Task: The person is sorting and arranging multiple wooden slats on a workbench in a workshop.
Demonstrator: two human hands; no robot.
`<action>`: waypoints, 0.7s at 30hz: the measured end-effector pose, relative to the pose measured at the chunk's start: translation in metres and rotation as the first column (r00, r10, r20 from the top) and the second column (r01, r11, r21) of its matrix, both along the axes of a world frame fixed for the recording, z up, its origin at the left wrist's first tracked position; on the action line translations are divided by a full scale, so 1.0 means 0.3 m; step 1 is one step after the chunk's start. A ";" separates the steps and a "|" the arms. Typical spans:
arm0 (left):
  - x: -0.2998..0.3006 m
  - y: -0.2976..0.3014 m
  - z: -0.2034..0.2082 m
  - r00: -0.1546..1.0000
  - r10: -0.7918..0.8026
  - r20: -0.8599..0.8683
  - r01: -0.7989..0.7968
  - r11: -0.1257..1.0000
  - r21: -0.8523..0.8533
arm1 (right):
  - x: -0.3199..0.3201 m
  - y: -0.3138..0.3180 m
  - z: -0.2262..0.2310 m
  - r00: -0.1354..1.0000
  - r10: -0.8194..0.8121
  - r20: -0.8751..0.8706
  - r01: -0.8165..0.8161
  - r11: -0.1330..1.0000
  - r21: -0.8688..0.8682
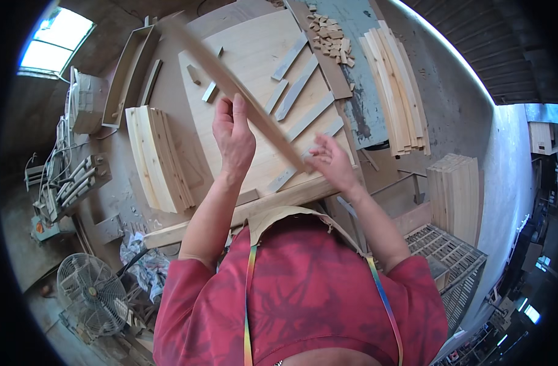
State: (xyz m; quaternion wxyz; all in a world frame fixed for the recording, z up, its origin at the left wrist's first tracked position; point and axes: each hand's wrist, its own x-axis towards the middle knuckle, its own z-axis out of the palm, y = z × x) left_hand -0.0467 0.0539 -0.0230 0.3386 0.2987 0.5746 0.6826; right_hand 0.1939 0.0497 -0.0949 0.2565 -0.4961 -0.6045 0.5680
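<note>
A long wooden strip (254,105) slants across the workbench, raised above it, its far end smeared by motion. My left hand (235,131) grips it near the middle, thumb along its side. At the strip's near end, my right hand (335,165) has its fingers bent around the tip; they are slightly blurred. Beneath lies a pale plywood board (263,52) carrying several grey-faced bars (298,86) set at a slant. A small bright-ended block (210,91) and a small wooden block (194,74) sit left of the strip.
Stacks of wooden strips stand left (154,158) and right (396,91). Small wood offcuts (330,38) are heaped at the back. A long wooden trough (127,76) lies far left. A fan (92,294) stands lower left, a metal-slatted rack (444,256) lower right, beside upright planks (454,195).
</note>
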 end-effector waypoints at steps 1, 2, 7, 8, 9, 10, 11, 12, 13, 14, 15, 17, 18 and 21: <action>0.008 -0.013 -0.003 1.000 0.004 -0.006 -0.004 1.000 -0.005 | -0.011 0.033 0.019 0.954 -0.132 -0.269 0.084 0.980 -0.181; 0.020 -0.032 -0.015 0.996 -0.016 0.087 0.017 1.000 -0.010 | -0.017 0.059 0.035 0.822 -0.297 -0.486 0.113 0.921 -0.372; 0.126 -0.144 -0.116 0.815 0.013 0.580 0.077 0.988 -0.131 | 0.174 0.205 0.036 0.745 -0.300 -0.596 0.133 0.942 -0.308; 0.149 -0.174 -0.130 0.816 0.027 0.578 0.065 0.988 -0.138 | 0.206 0.239 0.057 0.766 -0.282 -0.577 0.110 0.943 -0.315; 0.169 -0.206 -0.140 0.741 -0.003 0.672 0.193 0.959 -0.209 | 0.235 0.274 0.075 0.787 -0.263 -0.558 0.086 0.943 -0.322; 0.180 -0.230 -0.150 0.651 -0.020 0.759 0.327 0.910 -0.256 | 0.276 0.313 0.060 0.789 -0.256 -0.559 0.075 0.942 -0.326; 0.175 -0.252 -0.153 0.652 -0.012 0.758 0.319 0.911 -0.261 | 0.314 0.356 0.048 0.856 -0.168 -0.488 0.005 0.948 -0.318; 0.167 -0.274 -0.155 0.612 -0.075 0.787 0.461 0.843 -0.278 | 0.338 0.397 0.034 0.908 -0.072 -0.412 -0.068 0.947 -0.315; 0.155 -0.292 -0.160 0.562 -0.130 0.817 0.592 0.754 -0.287 | 0.347 0.436 0.019 0.907 -0.066 -0.415 -0.077 0.945 -0.318; 0.143 -0.311 -0.166 0.500 -0.174 0.848 0.707 0.648 -0.284 | 0.351 0.470 0.004 0.922 -0.031 -0.386 -0.104 0.940 -0.325; 0.125 -0.325 -0.166 0.502 -0.163 0.849 0.699 0.654 -0.288 | 0.350 0.504 -0.011 0.934 0.005 -0.357 -0.132 0.934 -0.332; 0.080 -0.355 -0.159 0.915 -0.400 0.049 0.356 0.744 -0.566 | 0.347 0.561 -0.035 0.945 0.041 -0.325 -0.160 0.923 -0.351; 0.039 -0.351 -0.180 0.915 -0.399 0.066 0.361 0.735 -0.574 | 0.343 0.590 -0.052 0.954 0.041 -0.298 -0.157 0.913 -0.377; -0.057 -0.337 -0.231 0.732 -0.340 -0.590 0.043 0.888 -0.458 | 0.318 0.675 -0.072 0.963 0.077 -0.259 -0.182 0.893 -0.411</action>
